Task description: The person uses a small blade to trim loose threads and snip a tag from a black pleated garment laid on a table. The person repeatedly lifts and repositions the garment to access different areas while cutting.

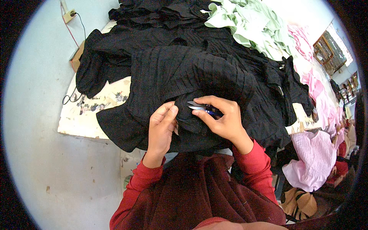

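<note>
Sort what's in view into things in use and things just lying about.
In use: black garment, thread snips, left hand pinching the cloth, right hand holding the snips.

Lying about: green cloth pile, pink garments, wall socket, table.

Bright, even daylight, glare at upper right, fisheye bending and black vignette at the rim.

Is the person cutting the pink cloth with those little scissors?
No, the right hand holds the small snips against black pleated cloth; the pink cloth lies off to the right.
</note>
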Tool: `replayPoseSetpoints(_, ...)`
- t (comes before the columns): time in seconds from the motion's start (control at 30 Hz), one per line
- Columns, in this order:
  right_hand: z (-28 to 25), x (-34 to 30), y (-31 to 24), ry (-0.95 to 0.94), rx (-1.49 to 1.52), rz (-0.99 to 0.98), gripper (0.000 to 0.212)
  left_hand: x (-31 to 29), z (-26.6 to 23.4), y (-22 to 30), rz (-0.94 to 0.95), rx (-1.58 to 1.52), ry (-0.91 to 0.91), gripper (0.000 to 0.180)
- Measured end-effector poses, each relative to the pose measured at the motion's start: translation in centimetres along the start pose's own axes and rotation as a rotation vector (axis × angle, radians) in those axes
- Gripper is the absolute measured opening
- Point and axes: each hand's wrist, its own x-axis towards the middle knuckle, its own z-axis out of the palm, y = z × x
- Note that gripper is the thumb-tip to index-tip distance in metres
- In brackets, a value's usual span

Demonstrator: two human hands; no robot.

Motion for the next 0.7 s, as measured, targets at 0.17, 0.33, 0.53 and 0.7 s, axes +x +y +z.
replayPoseSetpoints(0.17, 0.4, 0.4, 0.1, 0.053, 0.018, -0.125, 0.023, -0.1, 0.3, 0.4, -0.011, -0.036, -0.052, 0.025)
replayPoseSetpoints(0.33, 0.5, 0.6, 0.1, 0.045, 0.041, -0.132, 0.023, 0.0, 0.1, 0.2, 0.015, -0.014, -0.040, 0.025)
replayPoseSetpoints(0.53, 0.4, 0.4, 0.1, 0.039, 0.068, -0.047, 0.024, -0.2, 1.5, 0.7, 0.035, -0.050, 0.010, 0.019)
replayPoseSetpoints(0.7, 0.2, -0.4, -0.6, 0.022, 0.350, 0.080, 0.032, -0.2, 0.5, 0.4, 0.004, -0.006, -0.002, 0.019)
